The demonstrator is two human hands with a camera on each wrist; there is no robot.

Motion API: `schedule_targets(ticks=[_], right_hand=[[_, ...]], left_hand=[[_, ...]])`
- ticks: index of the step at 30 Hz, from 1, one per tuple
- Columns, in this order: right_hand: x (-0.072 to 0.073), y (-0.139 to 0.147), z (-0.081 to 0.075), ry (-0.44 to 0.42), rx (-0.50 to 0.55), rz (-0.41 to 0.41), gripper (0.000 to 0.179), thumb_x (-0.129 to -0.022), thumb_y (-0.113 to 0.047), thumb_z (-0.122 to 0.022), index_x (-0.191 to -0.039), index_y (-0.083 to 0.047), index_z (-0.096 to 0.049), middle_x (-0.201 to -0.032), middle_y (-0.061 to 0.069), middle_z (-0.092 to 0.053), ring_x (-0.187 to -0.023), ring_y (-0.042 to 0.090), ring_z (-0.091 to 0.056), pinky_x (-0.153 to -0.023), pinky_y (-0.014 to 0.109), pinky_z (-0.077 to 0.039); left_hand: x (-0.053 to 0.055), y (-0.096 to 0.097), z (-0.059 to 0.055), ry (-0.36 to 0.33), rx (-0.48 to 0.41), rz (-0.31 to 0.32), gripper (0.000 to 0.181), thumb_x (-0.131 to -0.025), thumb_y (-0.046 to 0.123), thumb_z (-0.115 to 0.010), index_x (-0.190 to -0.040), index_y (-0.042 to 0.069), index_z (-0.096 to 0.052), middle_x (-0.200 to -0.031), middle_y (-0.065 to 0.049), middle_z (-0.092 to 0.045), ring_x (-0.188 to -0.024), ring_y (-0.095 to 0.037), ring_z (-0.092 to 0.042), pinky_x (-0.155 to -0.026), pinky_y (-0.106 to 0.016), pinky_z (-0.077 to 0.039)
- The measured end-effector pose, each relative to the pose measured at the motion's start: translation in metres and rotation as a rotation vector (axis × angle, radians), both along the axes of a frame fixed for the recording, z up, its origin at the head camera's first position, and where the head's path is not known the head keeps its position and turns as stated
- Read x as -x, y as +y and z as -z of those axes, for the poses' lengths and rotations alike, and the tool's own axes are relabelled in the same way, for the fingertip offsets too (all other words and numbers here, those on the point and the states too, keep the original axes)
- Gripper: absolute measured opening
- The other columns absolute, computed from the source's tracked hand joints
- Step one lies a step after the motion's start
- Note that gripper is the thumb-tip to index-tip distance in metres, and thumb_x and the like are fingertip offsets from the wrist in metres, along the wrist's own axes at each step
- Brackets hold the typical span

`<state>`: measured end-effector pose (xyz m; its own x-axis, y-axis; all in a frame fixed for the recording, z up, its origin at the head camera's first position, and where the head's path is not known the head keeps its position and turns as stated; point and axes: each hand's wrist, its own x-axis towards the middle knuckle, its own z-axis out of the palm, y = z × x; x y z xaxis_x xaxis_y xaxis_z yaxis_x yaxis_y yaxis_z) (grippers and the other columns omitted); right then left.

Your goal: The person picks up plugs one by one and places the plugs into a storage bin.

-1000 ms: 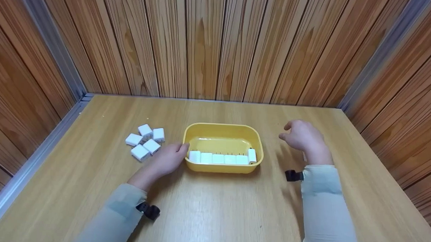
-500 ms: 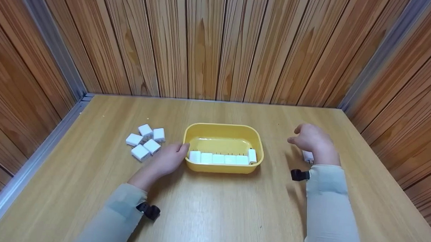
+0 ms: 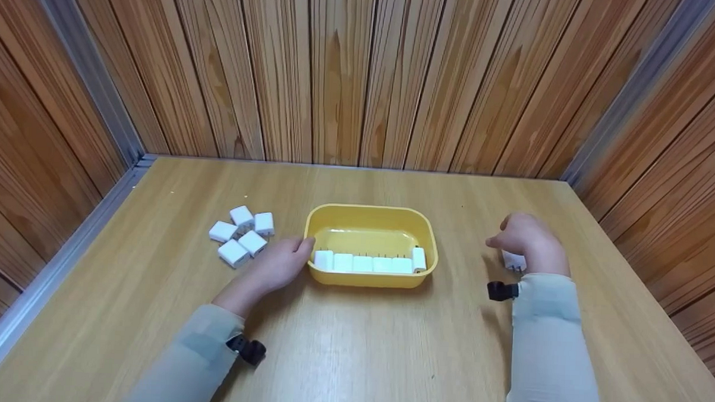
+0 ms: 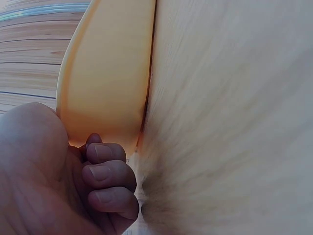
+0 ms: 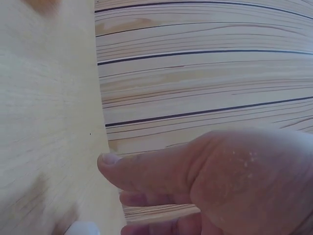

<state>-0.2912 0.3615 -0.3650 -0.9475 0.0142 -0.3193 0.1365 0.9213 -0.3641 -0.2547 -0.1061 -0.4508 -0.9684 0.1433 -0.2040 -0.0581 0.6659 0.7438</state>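
Note:
My left hand grips the left end of a yellow plastic tub, its thumb over the rim. In the left wrist view, curled fingers lie against the tub's wall. Inside, white plug-in chargers with thin metal prongs line the near side; the one at the right end is turned differently. At the right, my right hand hovers over another white charger, partly hidden beneath it. The right wrist view shows thumb and fingers apart with nothing between them, and a white charger's edge below.
Several more white chargers lie loosely grouped left of the tub, close to my left hand. Wood-patterned panels enclose the table at the back and sides. A black wrist camera sits on each sleeve.
My right hand has moved right and slightly nearer, lowering over the charger, which has come partly into sight beneath it. The left hand and tub have stayed put.

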Motion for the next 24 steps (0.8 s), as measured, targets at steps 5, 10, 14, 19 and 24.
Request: schedule_targets(ticks=[5, 10, 14, 19, 24], right_hand=[[-0.002, 0.004, 0.003, -0.031, 0.031, 0.035, 0.071, -0.108, -0.040, -0.073, -0.153, 0.010, -0.053, -0.149, 0.038, -0.055, -0.129, 0.054, -0.057, -0.108, 0.071, -0.049], [-0.002, 0.007, 0.005, -0.055, 0.021, 0.041, 0.070, -0.107, -0.040, -0.074, -0.151, 0.011, -0.054, -0.147, 0.038, -0.056, -0.125, 0.053, -0.058, -0.105, 0.068, -0.052], [-0.001, 0.008, 0.008, -0.062, 0.005, 0.031, 0.068, -0.106, -0.037, -0.075, -0.148, 0.013, -0.055, -0.145, 0.039, -0.058, -0.124, 0.052, -0.060, -0.104, 0.067, -0.052], [0.001, 0.009, 0.010, -0.077, 0.017, 0.042, 0.060, -0.103, -0.033, -0.078, -0.140, 0.012, -0.063, -0.135, 0.033, -0.065, -0.115, 0.046, -0.060, -0.097, 0.060, -0.055], [0.002, 0.009, 0.011, -0.090, 0.032, 0.055, 0.045, -0.100, -0.028, -0.082, -0.126, 0.008, -0.073, -0.119, 0.024, -0.070, -0.103, 0.039, -0.059, -0.085, 0.048, -0.053]], left_hand=[[0.000, 0.000, 0.000, -0.005, -0.008, -0.005, 0.065, -0.117, 0.058, -0.035, -0.158, 0.013, -0.059, -0.143, -0.007, -0.066, -0.136, -0.029, -0.061, -0.124, -0.061, -0.040], [-0.001, -0.001, 0.001, -0.006, -0.006, -0.006, 0.065, -0.117, 0.059, -0.036, -0.158, 0.014, -0.059, -0.141, -0.008, -0.065, -0.135, -0.029, -0.061, -0.123, -0.061, -0.042], [-0.001, -0.001, 0.000, -0.017, -0.005, -0.006, 0.067, -0.117, 0.061, -0.036, -0.160, 0.014, -0.057, -0.147, -0.008, -0.064, -0.141, -0.030, -0.059, -0.125, -0.062, -0.039], [0.000, 0.000, 0.000, -0.019, -0.015, -0.006, 0.067, -0.117, 0.059, -0.036, -0.163, 0.014, -0.055, -0.152, -0.007, -0.063, -0.145, -0.029, -0.057, -0.126, -0.061, -0.037], [0.001, 0.001, 0.001, -0.020, -0.025, -0.007, 0.066, -0.117, 0.058, -0.036, -0.163, 0.014, -0.055, -0.149, -0.005, -0.064, -0.140, -0.027, -0.059, -0.126, -0.060, -0.038]])
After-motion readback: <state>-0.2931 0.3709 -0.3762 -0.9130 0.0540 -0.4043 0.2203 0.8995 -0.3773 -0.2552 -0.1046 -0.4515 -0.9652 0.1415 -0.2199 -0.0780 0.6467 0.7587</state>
